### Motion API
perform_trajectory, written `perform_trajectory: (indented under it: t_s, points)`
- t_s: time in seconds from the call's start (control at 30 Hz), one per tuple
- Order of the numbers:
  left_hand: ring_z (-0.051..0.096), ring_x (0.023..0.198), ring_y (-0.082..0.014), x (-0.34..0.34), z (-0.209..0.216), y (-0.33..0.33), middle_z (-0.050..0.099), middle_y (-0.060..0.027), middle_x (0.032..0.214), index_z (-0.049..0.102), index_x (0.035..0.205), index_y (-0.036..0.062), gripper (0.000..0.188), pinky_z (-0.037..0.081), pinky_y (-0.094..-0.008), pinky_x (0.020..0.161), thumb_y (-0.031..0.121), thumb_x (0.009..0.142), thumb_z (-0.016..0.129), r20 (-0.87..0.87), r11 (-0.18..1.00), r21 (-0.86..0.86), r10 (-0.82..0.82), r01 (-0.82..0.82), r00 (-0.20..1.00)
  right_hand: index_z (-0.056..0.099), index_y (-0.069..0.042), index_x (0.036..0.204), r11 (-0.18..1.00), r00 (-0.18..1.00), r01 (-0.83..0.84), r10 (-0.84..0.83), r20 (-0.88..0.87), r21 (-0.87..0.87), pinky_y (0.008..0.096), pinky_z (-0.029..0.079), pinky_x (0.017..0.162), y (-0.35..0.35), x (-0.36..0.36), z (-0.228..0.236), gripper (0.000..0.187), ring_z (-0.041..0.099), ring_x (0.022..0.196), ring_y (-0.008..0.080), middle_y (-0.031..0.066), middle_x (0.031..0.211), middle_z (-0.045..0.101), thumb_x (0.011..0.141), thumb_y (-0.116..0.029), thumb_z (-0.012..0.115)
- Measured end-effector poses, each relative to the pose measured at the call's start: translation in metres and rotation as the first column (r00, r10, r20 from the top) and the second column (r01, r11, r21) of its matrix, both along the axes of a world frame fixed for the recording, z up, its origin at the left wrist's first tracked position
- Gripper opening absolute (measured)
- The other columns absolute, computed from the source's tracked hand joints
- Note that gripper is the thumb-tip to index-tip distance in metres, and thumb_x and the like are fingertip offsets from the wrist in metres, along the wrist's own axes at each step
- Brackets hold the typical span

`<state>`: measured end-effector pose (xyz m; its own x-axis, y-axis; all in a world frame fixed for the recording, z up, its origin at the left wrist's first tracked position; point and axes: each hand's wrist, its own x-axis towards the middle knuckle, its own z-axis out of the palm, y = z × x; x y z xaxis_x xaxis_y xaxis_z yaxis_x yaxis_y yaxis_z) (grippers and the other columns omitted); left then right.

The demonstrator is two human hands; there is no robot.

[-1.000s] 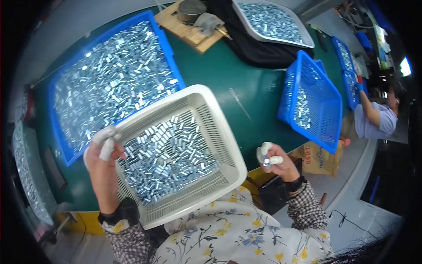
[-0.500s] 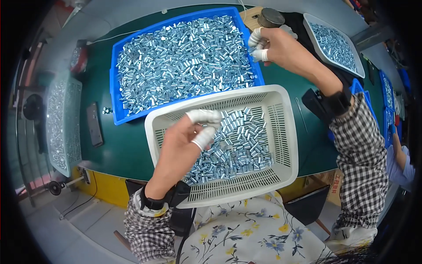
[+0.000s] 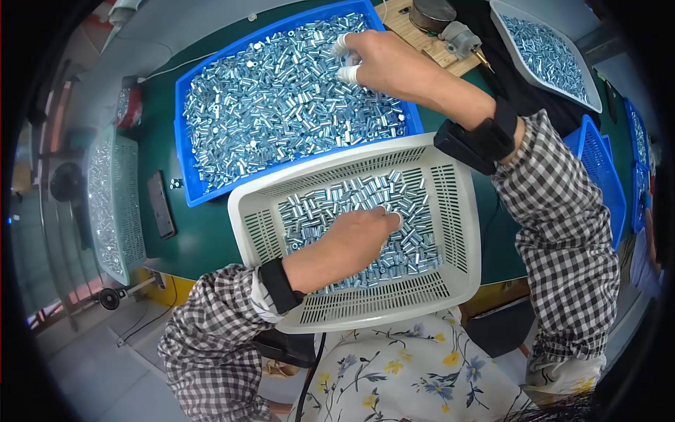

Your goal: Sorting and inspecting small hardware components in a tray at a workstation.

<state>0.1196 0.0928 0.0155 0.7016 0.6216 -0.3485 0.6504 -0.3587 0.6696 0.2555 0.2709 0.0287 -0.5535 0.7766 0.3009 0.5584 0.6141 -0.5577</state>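
Note:
My left hand (image 3: 351, 243) reaches into the white slotted basket (image 3: 380, 306), knuckles up. Its fingers curl down to the small shiny metal sleeves (image 3: 415, 250) and are mostly hidden beneath it; one white finger cover shows. My right hand (image 3: 390, 63) is over the right part of a blue tray (image 3: 184, 151) heaped with similar metal sleeves (image 3: 281, 105). White covers sit on its thumb and fingers, which are bent with a gap between them; I make out no sleeve in that gap. The basket stands against the tray's near side.
A dark phone (image 3: 161, 204) lies left of the tray. At the back right are a wooden board (image 3: 401, 32), a round tin (image 3: 431, 14) and a white tray of metal parts (image 3: 545, 60). Blue bins (image 3: 598, 162) stand at the right. A clear slotted basket (image 3: 130, 204) is far left.
My right hand has moved left from beside the blue tray's right edge to over its sleeves. My left hand has gone down and right among the sleeves in the white basket, turning knuckles up.

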Motion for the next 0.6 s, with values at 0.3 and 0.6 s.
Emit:
perform_trajectory:
  t_s: [0.3,0.6]
  points:
    - [0.059,0.080,-0.0373,0.005,-0.024,0.001,0.057,-0.0183,0.086,0.056,0.096,-0.0012,0.025,0.049,-0.0434,0.071,-0.005,0.071,0.053,0.009,0.995,0.082,-0.050,0.050,0.999,0.061,0.004,0.101,0.971,0.998,0.017,-0.031,-0.052,-0.239,0.0361,0.050,0.066,-0.074,0.029,0.037,0.024,0.063,0.073,0.0258,0.0178,0.084,0.064,0.082,-0.011,0.060]
    - [0.059,0.078,-0.0387,-0.035,0.036,-0.004,0.060,-0.0211,0.085,0.054,0.087,-0.0024,0.015,0.046,-0.0454,0.067,0.007,0.078,0.061,0.138,0.939,-0.084,0.343,-0.334,0.929,0.057,0.005,0.079,0.930,0.965,-0.220,0.251,0.070,-0.294,0.0414,0.049,0.062,-0.161,0.046,0.018,0.006,0.060,0.072,0.0360,0.0211,0.080,0.057,0.072,0.003,0.056]
